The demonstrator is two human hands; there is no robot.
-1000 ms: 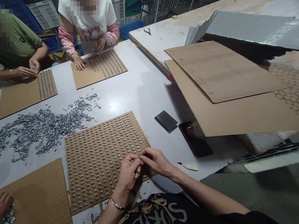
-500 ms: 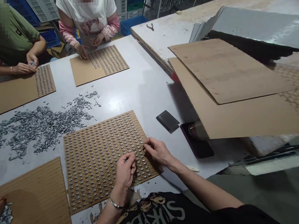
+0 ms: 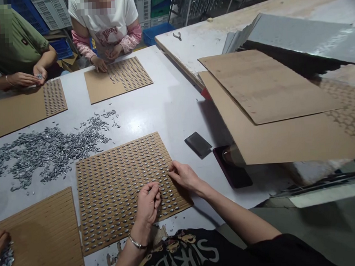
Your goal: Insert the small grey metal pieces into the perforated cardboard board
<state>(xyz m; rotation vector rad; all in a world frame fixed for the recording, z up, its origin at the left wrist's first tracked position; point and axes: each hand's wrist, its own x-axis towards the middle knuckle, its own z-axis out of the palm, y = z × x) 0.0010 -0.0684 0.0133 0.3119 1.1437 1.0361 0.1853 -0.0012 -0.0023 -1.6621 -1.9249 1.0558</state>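
Observation:
A brown ridged board [image 3: 162, 143] lies before me, covered with rows of small shiny grey oval pieces [image 3: 118, 190]. Over its lower right part, my left hand [image 3: 149, 201] is curled closed, palm inward; whatever it holds is hidden. My right hand [image 3: 185, 175] reaches in from the right with thumb and forefinger pinched at the board's right edge, by the ends of the rows. What is between those fingertips is too small to make out. To the left of the board, a loose pile of the same grey pieces [image 3: 60, 144] spreads across the white table [image 3: 170, 113].
A second ridged board [image 3: 46, 233] is at lower left, with another person's hand [image 3: 0, 240] near it. Two people work across the table at partly filled boards [image 3: 105, 87]. On the right are a dark packet [image 3: 198, 145], a phone [image 3: 235, 171] and overhanging cardboard sheets [image 3: 269, 89].
My right hand has shifted slightly left and up along the board's right edge, its fingertips still together. My left hand has barely moved.

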